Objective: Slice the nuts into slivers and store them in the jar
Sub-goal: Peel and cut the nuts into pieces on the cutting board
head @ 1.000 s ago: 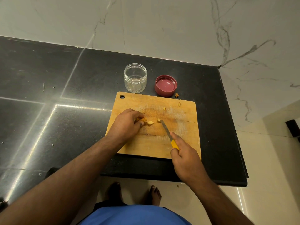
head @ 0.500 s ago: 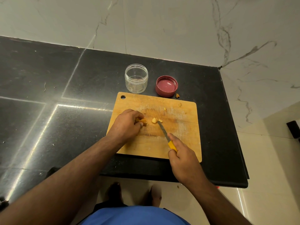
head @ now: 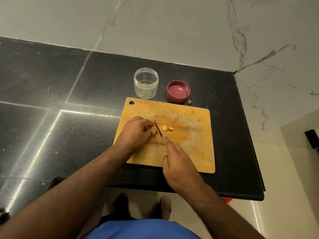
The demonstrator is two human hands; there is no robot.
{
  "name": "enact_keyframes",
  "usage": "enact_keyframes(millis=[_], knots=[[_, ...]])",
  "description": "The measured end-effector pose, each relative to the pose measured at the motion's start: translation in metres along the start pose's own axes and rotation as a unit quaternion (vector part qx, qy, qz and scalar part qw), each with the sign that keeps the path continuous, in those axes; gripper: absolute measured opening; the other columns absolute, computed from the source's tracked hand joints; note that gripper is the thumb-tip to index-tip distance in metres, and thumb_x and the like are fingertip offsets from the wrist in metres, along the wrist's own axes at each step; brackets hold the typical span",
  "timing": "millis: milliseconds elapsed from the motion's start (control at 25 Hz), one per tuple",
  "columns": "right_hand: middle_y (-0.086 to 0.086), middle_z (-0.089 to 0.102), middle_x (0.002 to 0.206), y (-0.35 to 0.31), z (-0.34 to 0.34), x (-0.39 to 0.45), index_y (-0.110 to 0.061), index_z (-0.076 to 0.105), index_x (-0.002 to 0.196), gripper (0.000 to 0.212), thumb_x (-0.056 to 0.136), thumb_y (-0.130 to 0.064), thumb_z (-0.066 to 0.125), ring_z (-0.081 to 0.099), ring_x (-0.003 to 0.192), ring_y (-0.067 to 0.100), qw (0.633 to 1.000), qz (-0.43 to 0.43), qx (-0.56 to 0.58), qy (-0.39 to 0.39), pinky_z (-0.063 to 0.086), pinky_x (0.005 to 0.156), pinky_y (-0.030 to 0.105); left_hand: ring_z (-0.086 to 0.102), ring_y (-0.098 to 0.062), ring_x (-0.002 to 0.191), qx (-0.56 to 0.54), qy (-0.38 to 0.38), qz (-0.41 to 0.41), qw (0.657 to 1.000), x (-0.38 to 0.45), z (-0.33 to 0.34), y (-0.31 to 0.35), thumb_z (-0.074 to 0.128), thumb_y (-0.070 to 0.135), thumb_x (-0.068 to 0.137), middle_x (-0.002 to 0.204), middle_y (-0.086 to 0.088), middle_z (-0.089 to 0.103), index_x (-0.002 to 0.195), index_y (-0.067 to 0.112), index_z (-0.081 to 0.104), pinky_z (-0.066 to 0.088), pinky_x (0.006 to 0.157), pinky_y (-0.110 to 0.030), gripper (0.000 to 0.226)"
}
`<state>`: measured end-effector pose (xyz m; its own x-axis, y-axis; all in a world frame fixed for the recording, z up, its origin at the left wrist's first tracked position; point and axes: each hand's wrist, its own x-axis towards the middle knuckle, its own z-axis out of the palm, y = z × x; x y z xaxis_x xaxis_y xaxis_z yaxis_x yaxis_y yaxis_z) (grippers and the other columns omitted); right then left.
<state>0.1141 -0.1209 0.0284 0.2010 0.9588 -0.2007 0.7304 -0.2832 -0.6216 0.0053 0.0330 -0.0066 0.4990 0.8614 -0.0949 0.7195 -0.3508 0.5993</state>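
Observation:
On the wooden cutting board (head: 193,152), my left hand (head: 136,133) pinches a nut (head: 152,129) against the wood, mostly hidden under my fingers. My right hand (head: 179,168) grips a small knife (head: 158,129) with a yellow handle; its blade lies right beside my left fingertips, on the nut. Cut pieces (head: 164,128) lie just right of the blade, and a few crumbs (head: 192,111) sit near the board's far edge. A clear jar (head: 146,83) stands open behind the board, almost empty. Its red lid (head: 178,91) lies upside down to the right.
The board rests on a black stone counter (head: 69,118) whose right edge (head: 248,135) and front edge are close. A nut fragment (head: 189,101) lies on the counter by the lid. A marble wall rises behind. My bare feet show below the counter.
The knife has moved left, from beside the loose pieces to against my left fingertips. My right hand has come forward over the board. The cut pieces now lie right of the blade.

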Motion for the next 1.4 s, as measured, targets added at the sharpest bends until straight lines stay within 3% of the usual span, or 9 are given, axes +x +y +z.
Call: enact_keyframes(millis=[200, 320, 560, 960, 1120, 1400], knots=[[-0.004, 0.045, 0.123, -0.005, 0.003, 0.003, -0.031, 0.013, 0.156, 0.056, 0.105, -0.023, 0.034, 0.050, 0.092, 0.010, 0.999, 0.019, -0.024, -0.010, 0.048, 0.080, 0.031, 0.051, -0.007, 0.094, -0.007, -0.003, -0.001, 1.000, 0.000, 0.000, 0.000, 0.069, 0.030, 0.093, 0.117, 0.002, 0.064, 0.128, 0.021, 0.068, 0.039, 0.079, -0.021, 0.037], [-0.002, 0.045, 0.124, -0.007, 0.002, 0.005, -0.031, 0.013, 0.156, 0.056, 0.105, -0.024, 0.033, 0.051, 0.094, 0.012, 0.999, 0.024, -0.026, -0.021, 0.049, 0.081, 0.035, 0.052, -0.007, 0.094, -0.011, -0.001, 0.001, 1.000, 0.000, 0.000, -0.001, 0.069, 0.030, 0.093, 0.117, 0.002, 0.064, 0.128, 0.021, 0.068, 0.039, 0.079, -0.021, 0.037], [-0.001, 0.045, 0.129, -0.010, -0.002, 0.011, -0.030, 0.012, 0.157, 0.056, 0.105, -0.022, 0.032, 0.049, 0.098, 0.013, 0.998, 0.026, -0.042, -0.040, 0.045, 0.080, 0.029, 0.050, -0.006, 0.097, -0.009, -0.003, 0.010, 1.000, 0.001, -0.002, -0.001, 0.069, 0.027, 0.093, 0.119, 0.001, 0.065, 0.127, 0.019, 0.068, 0.038, 0.081, -0.020, 0.035], [-0.001, 0.044, 0.135, -0.012, -0.009, 0.011, -0.029, 0.012, 0.157, 0.057, 0.105, -0.022, 0.032, 0.048, 0.108, 0.012, 0.997, 0.021, -0.051, -0.052, 0.046, 0.090, 0.029, 0.057, -0.014, 0.103, 0.004, -0.011, 0.012, 1.000, 0.002, -0.005, 0.002, 0.069, 0.026, 0.093, 0.117, -0.001, 0.067, 0.124, 0.017, 0.070, 0.041, 0.082, -0.023, 0.033], [0.002, 0.041, 0.143, -0.012, -0.007, 0.026, -0.029, 0.012, 0.158, 0.058, 0.104, -0.021, 0.031, 0.047, 0.121, 0.019, 0.996, 0.034, -0.052, -0.069, 0.043, 0.100, 0.034, 0.058, -0.014, 0.102, 0.011, -0.011, 0.014, 1.000, 0.003, -0.005, 0.002, 0.069, 0.026, 0.093, 0.117, -0.001, 0.066, 0.124, 0.016, 0.070, 0.039, 0.081, -0.021, 0.033], [0.001, 0.043, 0.141, -0.011, -0.004, 0.019, -0.027, 0.011, 0.158, 0.060, 0.103, -0.017, 0.035, 0.047, 0.118, 0.016, 0.996, 0.029, -0.050, -0.066, 0.044, 0.096, 0.030, 0.059, -0.016, 0.104, 0.024, -0.014, 0.015, 1.000, 0.004, -0.006, 0.003, 0.068, 0.027, 0.094, 0.117, -0.001, 0.066, 0.123, 0.017, 0.071, 0.043, 0.083, -0.023, 0.031]])
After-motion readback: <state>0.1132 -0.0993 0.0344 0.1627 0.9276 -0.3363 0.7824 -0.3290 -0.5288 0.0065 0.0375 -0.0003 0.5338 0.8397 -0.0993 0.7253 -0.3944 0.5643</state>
